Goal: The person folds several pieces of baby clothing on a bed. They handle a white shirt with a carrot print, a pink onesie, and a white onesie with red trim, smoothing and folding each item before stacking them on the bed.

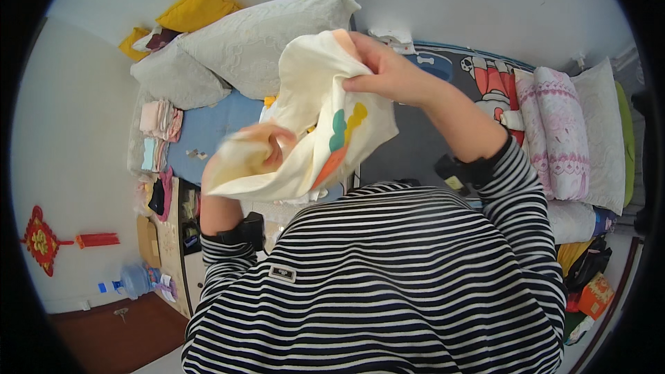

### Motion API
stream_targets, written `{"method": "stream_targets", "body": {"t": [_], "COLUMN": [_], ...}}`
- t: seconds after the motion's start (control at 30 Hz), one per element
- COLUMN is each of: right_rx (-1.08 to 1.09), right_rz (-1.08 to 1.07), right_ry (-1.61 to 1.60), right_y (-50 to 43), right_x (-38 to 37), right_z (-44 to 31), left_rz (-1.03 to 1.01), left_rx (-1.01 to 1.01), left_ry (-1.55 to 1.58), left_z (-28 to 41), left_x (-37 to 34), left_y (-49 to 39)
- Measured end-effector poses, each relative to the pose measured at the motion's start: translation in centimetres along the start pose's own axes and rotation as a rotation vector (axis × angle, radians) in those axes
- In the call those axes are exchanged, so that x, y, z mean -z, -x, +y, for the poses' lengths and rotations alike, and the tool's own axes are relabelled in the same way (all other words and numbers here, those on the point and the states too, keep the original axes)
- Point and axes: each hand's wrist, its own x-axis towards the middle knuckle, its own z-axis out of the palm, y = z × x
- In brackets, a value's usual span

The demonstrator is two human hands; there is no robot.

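A cream cloth garment [358, 119] with green, yellow and orange printed shapes hangs in the air before my chest. Its peach-coloured edge is pinched between the thumb and fingers of my right hand [376, 70], at the upper right of the garment. On the other side, my left hand [275, 148] is blurred and partly covered by the cloth's folds; whether its fingers grip the fabric cannot be made out. Beyond the garment lie a blue padded surface [218, 119] and a dark grey bedspread [410, 140].
Folded clothes [160, 120] are stacked at the left, beside large pale cushions [249, 36]. Rolled pink-and-white bedding [561, 132] lies at the right. A wooden cabinet [174, 249] stands at the lower left, near a blue water bottle [137, 280].
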Motion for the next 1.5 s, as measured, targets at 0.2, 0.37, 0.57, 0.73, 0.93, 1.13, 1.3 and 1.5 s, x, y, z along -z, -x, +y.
{"method": "stream_targets", "body": {"t": [0.2, 0.37, 0.57, 0.73, 0.93, 1.13, 1.3, 1.5], "right_rx": [0.065, -0.084, 0.177, -0.082, -0.696, 0.107, -0.062, -0.032], "right_rz": [0.146, 0.736, 0.726, 0.688, 0.565, 0.680, 0.631, 0.633], "right_ry": [0.785, 0.955, 1.240, 1.055, 1.342, 0.814, 0.187, 0.110], "right_y": [1.8, 2.1, 6.5, 5.6, 11.7, 12.7, 8.8, 7.7], "right_x": [2.8, 9.6, 3.1, 2.6, 12.1, 6.9, 4.8, 6.1], "right_z": [-3.0, -5.7, -5.0, -0.8, 3.6, 1.9, 3.4, 4.7], "left_rz": [0.363, 0.511, 0.613, 0.325, 0.232, 0.046, -0.017, -0.745], "left_rx": [-0.435, -0.317, -0.418, -0.272, -0.138, -0.034, -0.012, -0.292], "left_ry": [-0.556, -0.430, -0.380, -0.585, -1.101, -0.444, -0.192, -0.242], "left_z": [0.7, 2.3, 6.0, 5.9, 5.7, 4.0, 5.5, 9.3], "left_x": [1.3, -1.9, -8.3, -13.0, -11.3, -12.9, -18.5, -27.1], "left_y": [-3.5, -7.2, -12.2, -16.1, -17.9, -20.1, -21.8, -15.5]}}
